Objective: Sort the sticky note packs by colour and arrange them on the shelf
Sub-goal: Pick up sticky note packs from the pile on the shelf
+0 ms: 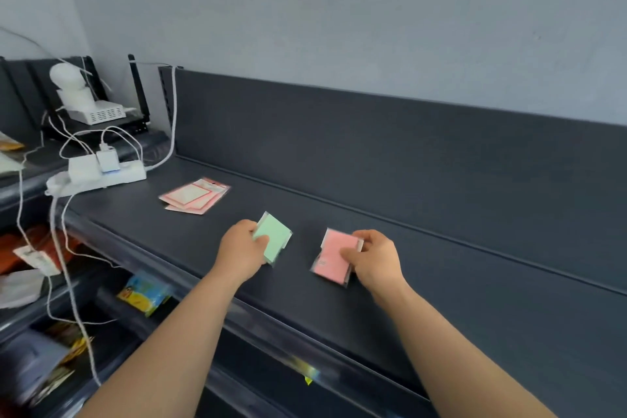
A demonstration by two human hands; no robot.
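Green pack point(273, 237): pinched in the left hand point(241, 249), thumb on top and fingers curled under its left edge. It is tilted, far edge raised, over the middle of the shelf point(441, 285). Can't tell if its near corner touches the surface.

Pink pack point(334, 256): just right of the green one, with a clear gap between them. The right hand point(375, 260) grips it at the right edge, thumb on the top face and fingers wrapped behind. It sits low and close to flat; contact with the shelf is unclear.

Further out, two pink-bordered packs point(195, 196) lie flat and overlapping on the far-left part of the shelf, well apart from both hands. Left of those is a white power strip point(98, 176) with chargers and cables.

Step, as judged: mid-sort, one colour per hand, the placing phase. Pink already has a spot at far left; green has none visible.

Next move likely calls for:
- taking the pink pack left to join the other pink ones, which means crossing the left hand, so that one should clear first
- laying the green pack down flat in its own spot, apart from the pink
- keeping both clear of the cables
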